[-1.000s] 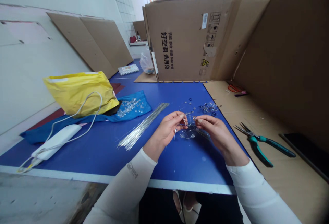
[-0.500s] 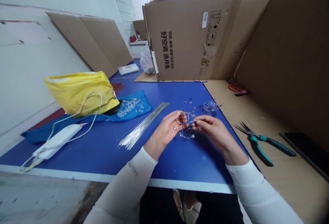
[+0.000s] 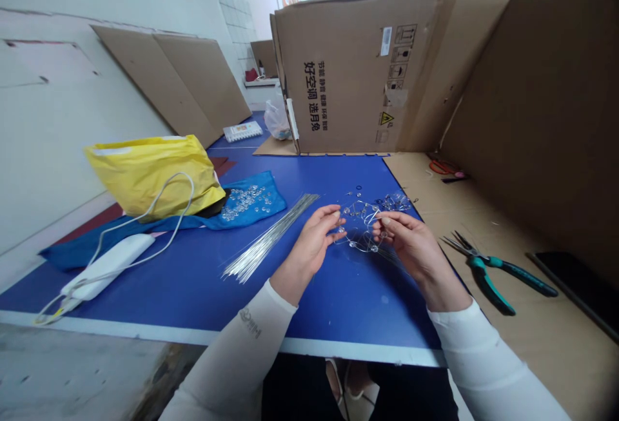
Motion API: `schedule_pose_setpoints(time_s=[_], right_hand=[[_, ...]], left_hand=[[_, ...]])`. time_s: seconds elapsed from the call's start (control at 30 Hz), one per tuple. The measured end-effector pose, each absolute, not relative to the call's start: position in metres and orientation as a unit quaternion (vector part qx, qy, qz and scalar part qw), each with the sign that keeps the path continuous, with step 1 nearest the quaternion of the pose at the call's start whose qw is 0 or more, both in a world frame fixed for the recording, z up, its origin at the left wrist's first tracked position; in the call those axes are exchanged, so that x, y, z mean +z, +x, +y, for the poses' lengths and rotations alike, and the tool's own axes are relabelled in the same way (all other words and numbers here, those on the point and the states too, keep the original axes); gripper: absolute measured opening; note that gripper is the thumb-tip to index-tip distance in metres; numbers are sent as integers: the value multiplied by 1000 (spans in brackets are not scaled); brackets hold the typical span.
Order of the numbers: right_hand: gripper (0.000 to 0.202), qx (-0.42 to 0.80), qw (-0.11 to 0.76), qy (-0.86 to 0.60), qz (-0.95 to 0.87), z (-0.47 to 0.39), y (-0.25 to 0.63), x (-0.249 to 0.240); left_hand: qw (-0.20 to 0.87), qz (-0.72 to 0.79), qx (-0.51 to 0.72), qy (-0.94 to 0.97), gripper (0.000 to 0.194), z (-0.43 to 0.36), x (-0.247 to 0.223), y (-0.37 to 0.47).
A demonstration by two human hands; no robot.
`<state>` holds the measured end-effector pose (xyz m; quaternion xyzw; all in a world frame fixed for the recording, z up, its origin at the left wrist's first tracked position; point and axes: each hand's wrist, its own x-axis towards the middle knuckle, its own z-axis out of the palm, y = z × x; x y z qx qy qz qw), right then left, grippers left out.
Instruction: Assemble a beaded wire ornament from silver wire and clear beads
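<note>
A thin silvery wire piece with clear beads hangs as a loose ring between both hands, over the blue tabletop. My left hand pinches its left side near a bead. On the other side, my right hand grips the wire loops between thumb and fingers. Just behind the hands lie small rings and a tangle of wire and beads. To the left of my left hand rests a bundle of straight silvery wires.
Clear beads lie on a blue cloth beside a yellow bag. A white power strip with a cable is at the left. Pliers and a dark flat object lie on cardboard at the right; a large cardboard box stands behind.
My hands have moved slightly apart. The beaded wire is now spread into a wider ring between them, with more of its beads showing.
</note>
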<state>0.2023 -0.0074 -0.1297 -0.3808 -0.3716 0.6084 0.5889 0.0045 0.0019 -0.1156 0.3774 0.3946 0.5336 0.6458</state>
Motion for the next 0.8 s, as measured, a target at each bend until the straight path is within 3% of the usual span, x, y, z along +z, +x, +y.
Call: schedule_pose_setpoints(time_s=[0.3,0.8], right_hand=[[28,597,625,-367,-342,-6,202,-129],[38,584,612,-413,-338,-5,201,-131]], left_hand=[[666,392,494,398,25,5,-117,5],[656,390,496,414,24,5,-114,4]])
